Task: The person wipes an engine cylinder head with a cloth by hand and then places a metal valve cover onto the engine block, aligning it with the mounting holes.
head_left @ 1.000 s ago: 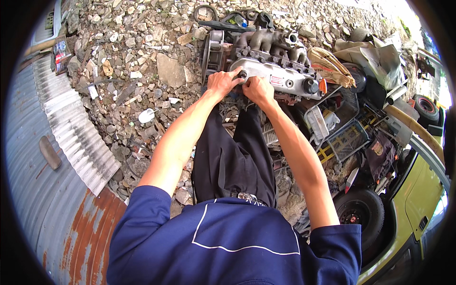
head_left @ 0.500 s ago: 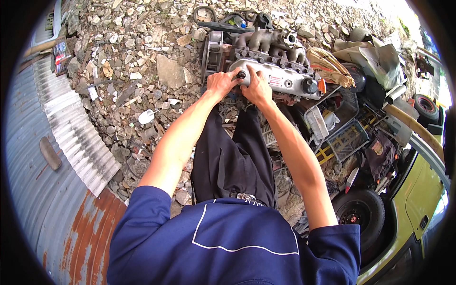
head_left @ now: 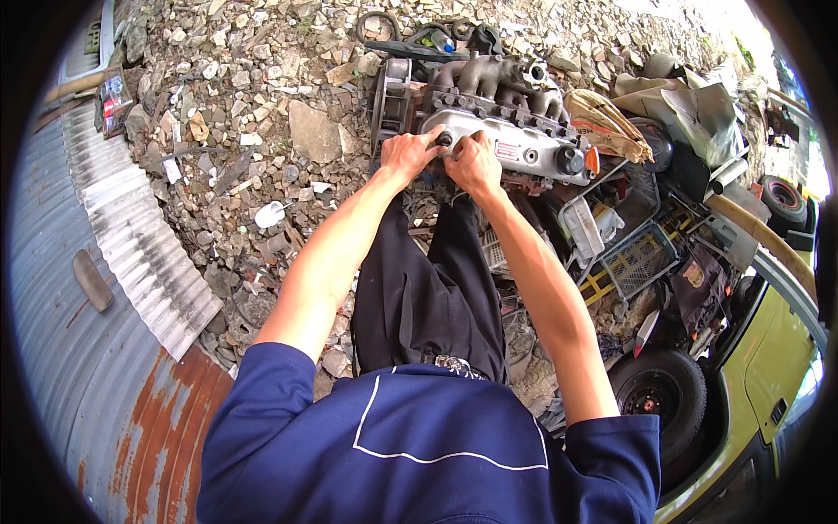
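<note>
An engine with a silver valve cover [head_left: 511, 150] lies on the stony ground in front of me. From the cover's left end a small black round fitting [head_left: 444, 139] sticks up. My left hand [head_left: 408, 157] rests against that end, its index finger and thumb spread beside the fitting. On the other side of the fitting, my right hand [head_left: 474, 166] lies on the cover with its fingers bent inward and the tips close together. Whatever may be between those right fingertips is hidden. A black cap [head_left: 569, 160] sits at the cover's right end.
The cast manifold [head_left: 485, 74] rises behind the cover. To the right are a plastic crate [head_left: 642, 259], a tyre [head_left: 659, 395] and a yellow-green vehicle [head_left: 772, 375]. Corrugated sheets [head_left: 144, 244] lie at left, with a hammer-head-like block [head_left: 92, 280] on them. Rubble [head_left: 236, 105] covers the ground.
My right index finger, stretched out over the cover before, is now bent back toward the other fingers. My left hand has hardly moved.
</note>
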`<action>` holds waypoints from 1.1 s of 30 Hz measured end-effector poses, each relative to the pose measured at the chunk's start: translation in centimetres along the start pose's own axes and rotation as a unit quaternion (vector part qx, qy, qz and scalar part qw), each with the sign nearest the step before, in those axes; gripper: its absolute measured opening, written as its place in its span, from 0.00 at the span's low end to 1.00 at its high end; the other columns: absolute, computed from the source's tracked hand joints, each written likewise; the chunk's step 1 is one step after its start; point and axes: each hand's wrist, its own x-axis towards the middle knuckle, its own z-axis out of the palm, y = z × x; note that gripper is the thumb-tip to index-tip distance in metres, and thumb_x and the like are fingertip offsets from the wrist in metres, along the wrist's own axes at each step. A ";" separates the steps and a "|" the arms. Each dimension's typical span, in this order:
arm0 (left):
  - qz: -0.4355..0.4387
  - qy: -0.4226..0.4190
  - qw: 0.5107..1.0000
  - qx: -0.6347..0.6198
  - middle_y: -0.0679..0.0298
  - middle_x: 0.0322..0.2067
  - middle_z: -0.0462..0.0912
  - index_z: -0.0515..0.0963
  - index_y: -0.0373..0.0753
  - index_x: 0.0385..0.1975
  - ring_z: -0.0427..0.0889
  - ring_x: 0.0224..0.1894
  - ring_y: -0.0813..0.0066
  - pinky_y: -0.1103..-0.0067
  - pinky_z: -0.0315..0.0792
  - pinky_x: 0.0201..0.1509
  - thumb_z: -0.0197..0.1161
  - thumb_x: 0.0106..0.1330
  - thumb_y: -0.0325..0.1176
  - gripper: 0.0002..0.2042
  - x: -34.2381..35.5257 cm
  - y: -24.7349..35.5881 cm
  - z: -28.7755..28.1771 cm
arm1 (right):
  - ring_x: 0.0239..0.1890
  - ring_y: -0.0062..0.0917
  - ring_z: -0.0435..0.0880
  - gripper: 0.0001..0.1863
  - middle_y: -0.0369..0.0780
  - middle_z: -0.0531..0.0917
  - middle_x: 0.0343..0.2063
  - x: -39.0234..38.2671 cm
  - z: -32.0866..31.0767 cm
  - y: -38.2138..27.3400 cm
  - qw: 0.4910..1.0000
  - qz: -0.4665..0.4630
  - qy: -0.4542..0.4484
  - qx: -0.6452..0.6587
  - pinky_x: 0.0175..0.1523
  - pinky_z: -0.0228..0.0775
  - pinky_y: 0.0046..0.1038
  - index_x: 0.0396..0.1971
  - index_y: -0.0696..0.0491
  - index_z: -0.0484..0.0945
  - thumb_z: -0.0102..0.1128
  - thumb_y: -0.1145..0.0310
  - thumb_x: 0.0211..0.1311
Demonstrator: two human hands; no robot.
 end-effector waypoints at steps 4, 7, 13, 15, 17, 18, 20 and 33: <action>-0.002 0.003 1.000 -0.008 0.52 0.22 0.83 0.74 0.63 0.60 0.85 0.29 0.50 0.62 0.77 0.33 0.62 0.63 0.58 0.25 0.0 0.0 0.1 | 0.55 0.48 0.74 0.27 0.53 0.73 0.50 -0.1 -0.3 -0.2 1.000 0.016 -0.015 0.000 0.56 0.72 0.42 0.53 0.53 0.76 0.65 0.66 0.48; -0.005 -0.005 1.000 0.004 0.51 0.22 0.83 0.74 0.63 0.60 0.85 0.29 0.50 0.62 0.77 0.33 0.62 0.63 0.57 0.25 0.0 0.2 -0.1 | 0.54 0.45 0.74 0.24 0.51 0.75 0.47 -0.4 0.1 -0.2 0.999 0.015 0.035 0.017 0.57 0.71 0.40 0.50 0.52 0.80 0.66 0.64 0.48; -0.004 0.001 1.000 -0.007 0.51 0.22 0.83 0.74 0.63 0.60 0.85 0.29 0.51 0.62 0.77 0.33 0.62 0.63 0.57 0.25 0.0 -0.1 0.1 | 0.54 0.46 0.75 0.24 0.52 0.75 0.48 -0.5 0.4 -0.1 0.999 0.006 0.038 0.029 0.55 0.72 0.42 0.50 0.54 0.79 0.65 0.61 0.51; 0.000 0.003 1.000 -0.002 0.52 0.22 0.83 0.74 0.63 0.60 0.85 0.29 0.51 0.63 0.77 0.33 0.62 0.63 0.56 0.25 0.0 0.0 0.1 | 0.54 0.46 0.75 0.24 0.53 0.75 0.49 -0.5 0.3 -0.2 0.999 0.007 0.039 0.029 0.55 0.73 0.43 0.49 0.55 0.80 0.64 0.61 0.51; 0.001 0.003 1.000 0.004 0.52 0.22 0.83 0.74 0.63 0.60 0.85 0.29 0.52 0.63 0.77 0.33 0.63 0.63 0.56 0.25 0.1 0.0 0.1 | 0.55 0.46 0.75 0.29 0.53 0.74 0.50 -0.1 0.2 0.0 1.000 0.014 -0.005 -0.005 0.55 0.73 0.43 0.55 0.54 0.75 0.65 0.61 0.51; -0.001 0.003 1.000 0.007 0.52 0.22 0.83 0.74 0.63 0.60 0.85 0.29 0.52 0.63 0.77 0.33 0.63 0.63 0.56 0.25 0.1 -0.1 0.1 | 0.55 0.47 0.75 0.31 0.53 0.74 0.50 -0.1 -0.2 -0.4 1.000 0.015 -0.013 -0.005 0.55 0.73 0.43 0.57 0.54 0.74 0.65 0.61 0.51; -0.005 0.000 1.000 0.010 0.52 0.22 0.83 0.74 0.63 0.60 0.85 0.29 0.52 0.63 0.77 0.33 0.63 0.63 0.55 0.25 0.0 -0.2 0.2 | 0.55 0.47 0.75 0.31 0.53 0.74 0.50 -0.7 -0.8 -1.2 0.998 0.015 0.027 0.060 0.55 0.73 0.44 0.57 0.53 0.74 0.66 0.61 0.52; -0.005 -0.016 1.000 0.015 0.53 0.23 0.83 0.74 0.64 0.60 0.85 0.29 0.52 0.63 0.77 0.34 0.63 0.64 0.54 0.24 0.1 -0.1 -0.1 | 0.52 0.48 0.76 0.27 0.53 0.75 0.48 -1.6 -0.5 -1.6 0.997 -0.004 0.039 0.072 0.53 0.73 0.44 0.52 0.58 0.73 0.66 0.62 0.54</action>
